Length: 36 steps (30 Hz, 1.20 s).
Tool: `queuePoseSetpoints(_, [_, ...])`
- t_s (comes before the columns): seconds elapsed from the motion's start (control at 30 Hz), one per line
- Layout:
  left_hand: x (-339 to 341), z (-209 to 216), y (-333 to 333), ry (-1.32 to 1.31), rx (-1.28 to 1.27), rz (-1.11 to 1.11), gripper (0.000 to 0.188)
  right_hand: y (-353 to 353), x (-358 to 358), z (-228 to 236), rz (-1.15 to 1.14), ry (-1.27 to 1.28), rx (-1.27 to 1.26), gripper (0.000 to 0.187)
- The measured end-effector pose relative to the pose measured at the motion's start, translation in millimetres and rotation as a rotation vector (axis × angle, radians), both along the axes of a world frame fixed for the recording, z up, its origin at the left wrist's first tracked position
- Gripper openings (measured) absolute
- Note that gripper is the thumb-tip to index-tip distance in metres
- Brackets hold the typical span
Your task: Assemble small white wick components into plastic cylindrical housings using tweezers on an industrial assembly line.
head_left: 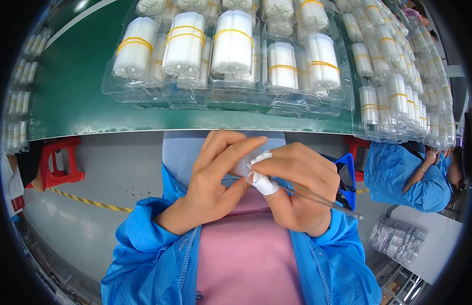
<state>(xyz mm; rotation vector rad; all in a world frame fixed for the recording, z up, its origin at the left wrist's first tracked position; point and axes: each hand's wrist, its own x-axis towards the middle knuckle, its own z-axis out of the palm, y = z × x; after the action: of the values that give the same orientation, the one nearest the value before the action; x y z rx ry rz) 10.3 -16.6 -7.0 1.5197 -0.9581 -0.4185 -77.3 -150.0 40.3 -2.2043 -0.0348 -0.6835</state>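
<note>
1. White and small, a soft part point(244, 163) was pinched between the fingers of both hands, held close over the pink apron point(246, 254), just below the edge of the green surface point(68, 91).
2. The left hand point(215, 183) was closed on the white part, its grip pressed together with the forefinger laid across the top.
3. The right hand point(297, 185) was curled, its grip pinching the same part with a thumb wrapped in a white finger cot point(262, 184); thin metal tweezers point(322, 201) were held in that hand, pointing out to the right.
4. Clear plastic trays point(231, 96) of white cylinders bound with yellow bands point(231, 46) were stacked on the surface.
5. Another person in a blue coat point(409, 178) was seen at the right.
</note>
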Motion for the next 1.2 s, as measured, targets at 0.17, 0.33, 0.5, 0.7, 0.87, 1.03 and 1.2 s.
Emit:
queuePoseSetpoints(0.17, [1, 6, 1, 0.279, -0.109, -0.093, 0.054, -6, -4, -3, 0.0, -0.054, 0.302, 0.018])
queuePoseSetpoints(0.33, [6, 6, 1, 0.199, -0.164, -0.179, 0.057, -8, -7, -3, -0.028, -0.107, 0.38, 0.02])
queuePoseSetpoints(0.5, [4, 8, 3, 0.278, -0.153, -0.2, 0.057, -12, -5, 1, 0.034, -0.091, 0.313, 0.019])
queuePoseSetpoints(0.7, [4, 8, 2, 0.243, -0.161, -0.195, 0.057, -12, -4, 2, 0.03, -0.071, 0.278, 0.017])
queuePoseSetpoints(0.87, [5, 7, 3, 0.247, -0.15, -0.216, 0.058, -9, -7, 0, -0.029, -0.075, 0.367, 0.015])
queuePoseSetpoints(1.03, [3, 5, 3, 0.289, -0.153, -0.213, 0.058, -12, -4, -1, -0.016, -0.072, 0.312, 0.015])
queuePoseSetpoints(1.2, [5, 6, 3, 0.253, -0.145, -0.223, 0.058, -12, -6, 0, -0.02, -0.069, 0.328, 0.015])
